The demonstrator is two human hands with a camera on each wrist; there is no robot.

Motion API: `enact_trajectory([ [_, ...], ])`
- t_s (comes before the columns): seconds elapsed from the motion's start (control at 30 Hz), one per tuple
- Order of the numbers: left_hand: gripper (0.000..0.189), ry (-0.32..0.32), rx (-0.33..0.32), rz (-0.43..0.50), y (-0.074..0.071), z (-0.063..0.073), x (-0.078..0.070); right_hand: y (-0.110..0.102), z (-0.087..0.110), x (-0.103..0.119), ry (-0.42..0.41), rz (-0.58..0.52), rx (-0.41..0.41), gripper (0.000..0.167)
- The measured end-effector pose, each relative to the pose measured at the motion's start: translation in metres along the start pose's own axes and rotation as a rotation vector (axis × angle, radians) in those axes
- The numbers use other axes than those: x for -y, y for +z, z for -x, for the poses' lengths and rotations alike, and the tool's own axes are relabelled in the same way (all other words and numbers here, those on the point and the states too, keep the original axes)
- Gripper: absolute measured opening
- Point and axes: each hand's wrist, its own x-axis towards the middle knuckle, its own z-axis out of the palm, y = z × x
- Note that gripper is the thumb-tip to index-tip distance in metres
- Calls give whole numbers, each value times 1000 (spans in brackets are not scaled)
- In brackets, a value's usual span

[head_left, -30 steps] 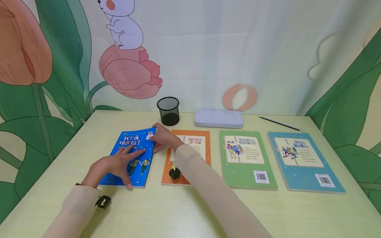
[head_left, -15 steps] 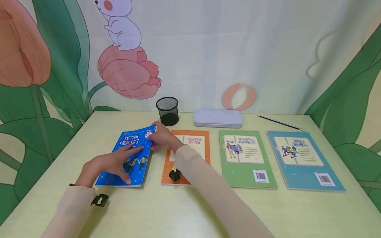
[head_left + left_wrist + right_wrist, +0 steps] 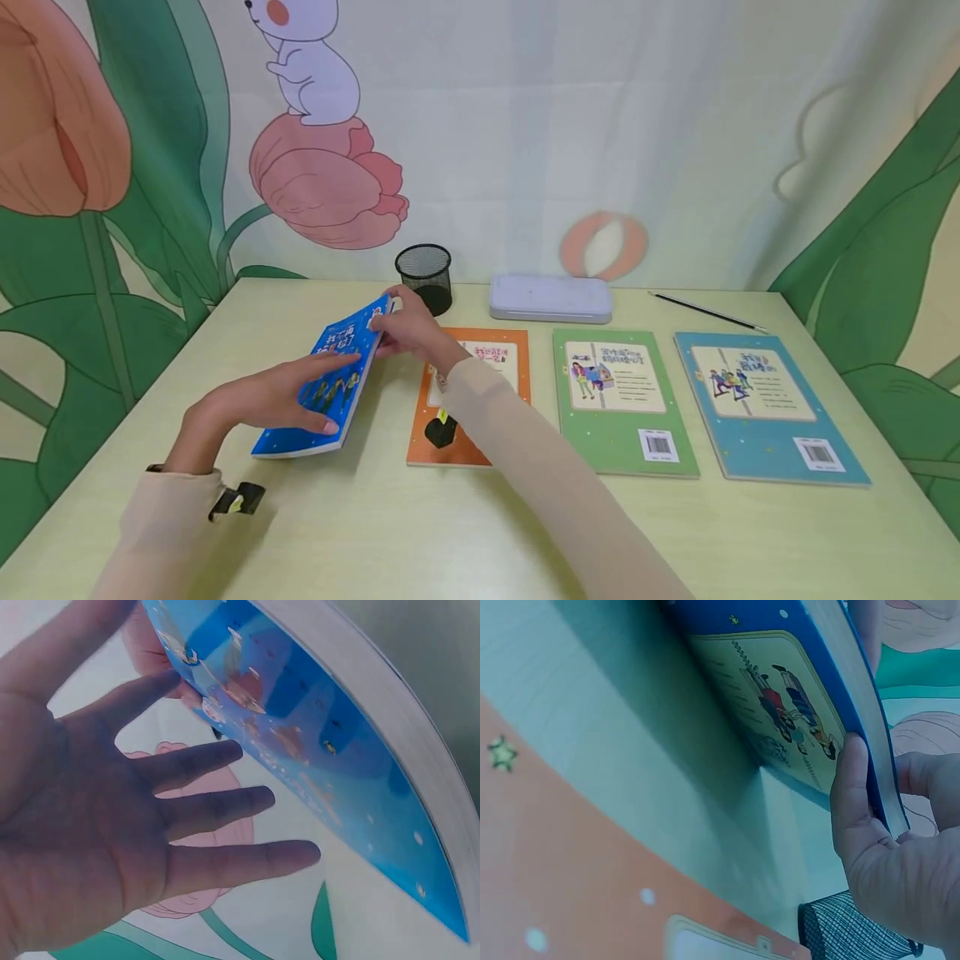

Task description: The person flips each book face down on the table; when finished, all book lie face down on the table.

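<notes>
A blue book [image 3: 345, 343] is tilted, its right long edge raised off the table and its left side low. My right hand [image 3: 412, 327] pinches its far right corner, thumb on one cover and fingers on the other. In the right wrist view the back cover [image 3: 780, 697], with a framed picture, faces the table. My left hand [image 3: 277, 393] is spread over the front cover, fingers straight. The left wrist view shows the palm [image 3: 90, 802] beside the cover; whether the fingertips touch it I cannot tell.
To the right lie an orange book [image 3: 491, 358], partly under my right forearm, a green book [image 3: 607, 442] and a teal book [image 3: 757, 442]. Behind them are a black mesh pen cup [image 3: 423, 271], a pale lilac pencil case [image 3: 551, 298] and a pencil [image 3: 708, 312].
My right hand has lifted the blue book's right edge, so the book has gone from nearly flat to steeply tilted. My left hand has shifted slightly left and away from me.
</notes>
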Motion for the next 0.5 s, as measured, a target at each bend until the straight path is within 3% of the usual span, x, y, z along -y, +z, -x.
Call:
enact_trajectory([
  [0.33, 110, 180, -84, 87, 1, 11, -11, -9, 5, 19, -38, -112, -19, 60],
  [0.4, 115, 191, -111, 83, 3, 9, -14, -11, 6, 23, -44, -129, -33, 62],
  [0.5, 121, 160, -142, 56, 5, 5, -19, -13, 8, 28, -38, -147, -48, 65],
])
